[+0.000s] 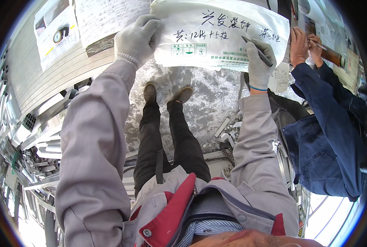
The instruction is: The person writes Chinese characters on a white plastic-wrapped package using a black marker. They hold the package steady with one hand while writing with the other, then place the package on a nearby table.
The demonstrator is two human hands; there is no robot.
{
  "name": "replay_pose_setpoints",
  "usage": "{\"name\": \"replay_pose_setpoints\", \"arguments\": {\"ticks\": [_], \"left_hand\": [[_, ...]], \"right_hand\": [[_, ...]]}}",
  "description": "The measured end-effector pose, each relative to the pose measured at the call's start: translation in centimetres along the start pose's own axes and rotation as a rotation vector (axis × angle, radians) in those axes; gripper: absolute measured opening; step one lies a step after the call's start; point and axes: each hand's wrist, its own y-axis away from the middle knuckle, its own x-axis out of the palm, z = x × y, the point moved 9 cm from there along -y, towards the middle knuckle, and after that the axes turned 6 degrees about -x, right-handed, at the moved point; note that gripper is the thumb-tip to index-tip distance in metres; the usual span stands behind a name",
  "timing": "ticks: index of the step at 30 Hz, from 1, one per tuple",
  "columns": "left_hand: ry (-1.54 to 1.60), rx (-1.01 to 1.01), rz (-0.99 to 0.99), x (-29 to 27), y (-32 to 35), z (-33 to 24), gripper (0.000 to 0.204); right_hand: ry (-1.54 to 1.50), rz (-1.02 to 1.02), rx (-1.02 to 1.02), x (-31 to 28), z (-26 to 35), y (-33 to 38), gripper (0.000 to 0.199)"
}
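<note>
A white plastic sheet (216,51) with dark handwriting and green printed marks lies across the top middle. My left hand (137,41), in a pale knit glove, is closed on its left edge; the fingertips are partly hidden. My right hand (261,66), gloved alike with a blue cuff edge, grips a black marker pen (259,52). The pen slants, its tip toward the upper left over the sheet, close to the written line. Whether the tip touches the plastic I cannot tell.
Handwritten papers (103,18) and a small round dial (58,37) lie on the ridged surface (68,70) at left. Metal profile offcuts (43,136) pile up below it. At right, a co-worker in a dark blue jacket (319,140) holds a pen.
</note>
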Motion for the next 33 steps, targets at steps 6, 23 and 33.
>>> {"name": "replay_pose_setpoints", "arguments": {"ticks": [6, 23, 33], "left_hand": [[-0.017, -0.016, 0.034, 0.3, 0.1, 0.1, 0.004], [-0.043, -0.002, 0.024, 0.2, 0.0, -0.3, 0.004], [-0.024, 0.010, -0.001, 0.1, 0.0, -0.3, 0.002]], "right_hand": [[-0.012, 0.048, -0.053, -0.2, 0.0, -0.2, 0.018], [-0.015, 0.040, -0.016, 0.1, -1.0, 0.1, 0.016], [0.007, 0.110, -0.161, 0.4, 0.2, -0.2, 0.012]]}}
